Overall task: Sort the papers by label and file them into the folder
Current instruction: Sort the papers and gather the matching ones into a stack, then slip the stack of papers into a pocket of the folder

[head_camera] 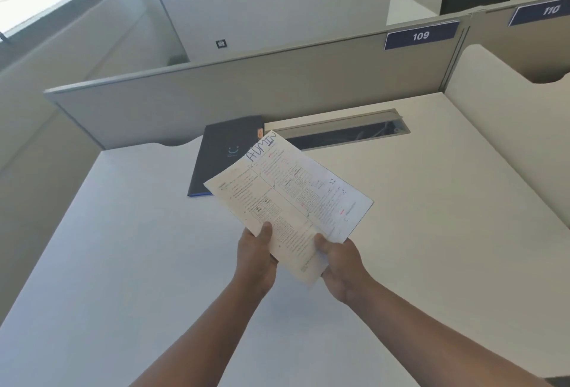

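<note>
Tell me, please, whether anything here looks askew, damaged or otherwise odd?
Nothing serious. The papers, held above the desk by the left hand and right hand, are unevenly stacked, a lower sheet's edge sticking out on the right. The dark folder lies closed and slightly crooked against the partition.

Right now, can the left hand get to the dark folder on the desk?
Probably not yet. The left hand is gripping the papers together with the right hand, so it is busy. The folder lies closed farther back on the desk, with nothing between.
</note>
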`<control>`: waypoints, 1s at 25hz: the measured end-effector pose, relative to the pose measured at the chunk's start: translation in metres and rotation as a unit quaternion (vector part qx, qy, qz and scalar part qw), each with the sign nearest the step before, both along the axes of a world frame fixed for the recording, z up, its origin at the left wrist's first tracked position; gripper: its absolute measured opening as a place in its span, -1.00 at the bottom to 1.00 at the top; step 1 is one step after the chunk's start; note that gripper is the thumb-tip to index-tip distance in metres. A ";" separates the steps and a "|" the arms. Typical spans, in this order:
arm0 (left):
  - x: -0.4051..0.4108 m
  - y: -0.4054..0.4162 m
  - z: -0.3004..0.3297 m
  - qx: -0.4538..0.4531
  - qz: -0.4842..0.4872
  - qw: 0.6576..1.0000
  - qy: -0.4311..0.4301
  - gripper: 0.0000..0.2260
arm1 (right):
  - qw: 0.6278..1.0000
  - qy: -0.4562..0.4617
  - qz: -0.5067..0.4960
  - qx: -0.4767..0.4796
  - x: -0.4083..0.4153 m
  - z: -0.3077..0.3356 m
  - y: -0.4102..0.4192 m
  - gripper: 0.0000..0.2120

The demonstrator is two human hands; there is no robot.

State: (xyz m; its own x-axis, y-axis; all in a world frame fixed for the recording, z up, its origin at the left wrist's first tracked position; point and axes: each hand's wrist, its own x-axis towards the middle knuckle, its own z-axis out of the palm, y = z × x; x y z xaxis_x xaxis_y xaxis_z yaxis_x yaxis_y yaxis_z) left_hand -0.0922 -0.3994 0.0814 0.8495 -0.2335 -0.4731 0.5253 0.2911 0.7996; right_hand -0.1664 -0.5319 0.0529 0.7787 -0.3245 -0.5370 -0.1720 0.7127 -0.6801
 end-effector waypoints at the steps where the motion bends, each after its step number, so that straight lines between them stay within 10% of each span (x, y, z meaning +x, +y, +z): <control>1: 0.010 0.008 -0.006 0.009 0.010 1.000 0.005 -0.73 | 1.000 -0.001 0.004 0.001 0.007 0.000 0.014 -0.66; 25: 0.203 0.108 -0.064 0.183 -0.253 0.950 -0.022 -0.81 | 0.958 0.153 0.118 -0.211 0.132 -0.044 0.016 -0.83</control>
State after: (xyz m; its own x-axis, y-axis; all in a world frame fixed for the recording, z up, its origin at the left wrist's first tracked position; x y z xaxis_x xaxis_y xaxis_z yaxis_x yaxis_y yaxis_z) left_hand 0.1106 -0.2915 0.0179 0.6926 -0.4443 -0.5682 0.4877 -0.2920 0.8227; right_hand -0.0344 -0.5164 0.0094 0.6838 -0.3980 -0.6115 -0.5315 0.3025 -0.7912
